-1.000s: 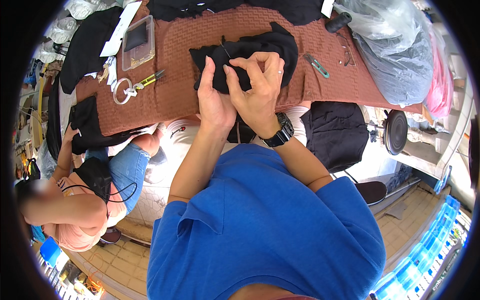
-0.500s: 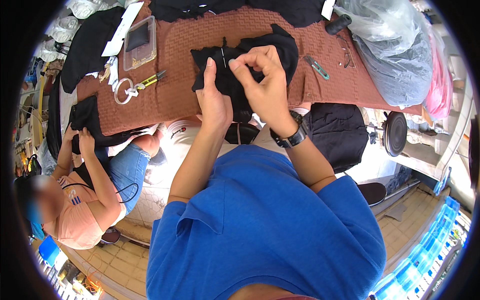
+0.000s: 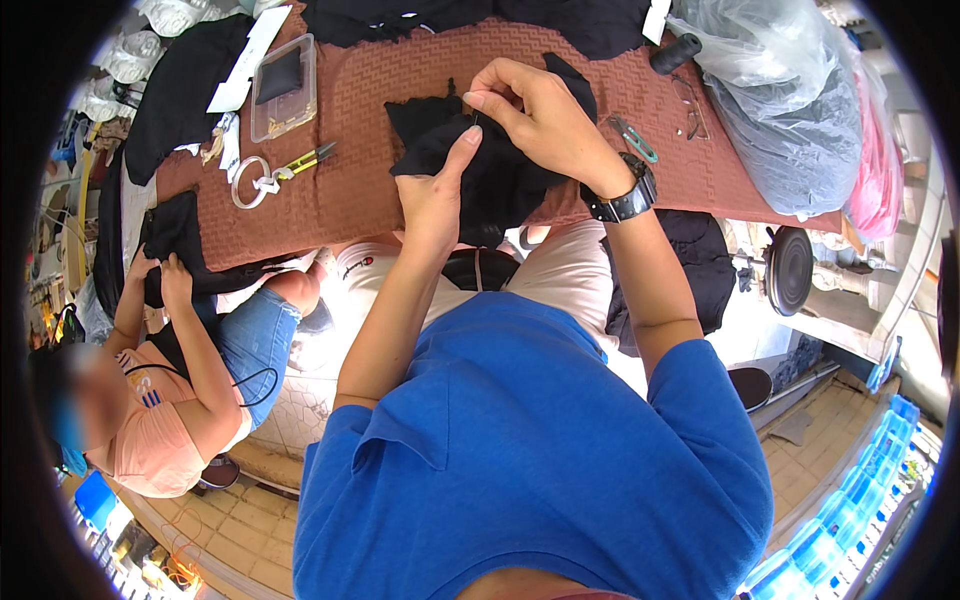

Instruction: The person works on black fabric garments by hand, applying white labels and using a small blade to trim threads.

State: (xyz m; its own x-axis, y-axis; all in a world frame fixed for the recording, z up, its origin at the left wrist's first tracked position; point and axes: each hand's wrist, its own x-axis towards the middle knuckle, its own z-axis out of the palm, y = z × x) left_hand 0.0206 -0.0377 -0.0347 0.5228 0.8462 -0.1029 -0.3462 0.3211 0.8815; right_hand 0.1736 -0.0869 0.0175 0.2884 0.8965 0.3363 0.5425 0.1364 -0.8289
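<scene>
A piece of black cloth (image 3: 455, 140) lies bunched at the table's near edge. My left hand (image 3: 437, 190) grips it from the near side, its thumb up and pressed on the folds. Just beyond that thumb, my right hand (image 3: 530, 110) is closed in a pinch of thumb and forefinger over the cloth. What sits between those fingertips is too small to make out. A black watch (image 3: 622, 198) is on my right wrist. Right of the cloth lies a pair of green thread snips (image 3: 635, 140).
Yellow thread snips (image 3: 303, 161), a clear ring (image 3: 248, 183) and a clear box (image 3: 283, 88) lie on the brown-covered table (image 3: 350, 190). A black thread spool (image 3: 676, 54), glasses (image 3: 692, 110) and filled plastic bags (image 3: 785, 110) are at right. A person (image 3: 170, 400) handles black cloth at left.
My right hand has moved slightly up and right, its forearm swinging outward. My left thumb has tilted to the right. A thin bright needle seen between the hands before no longer shows.
</scene>
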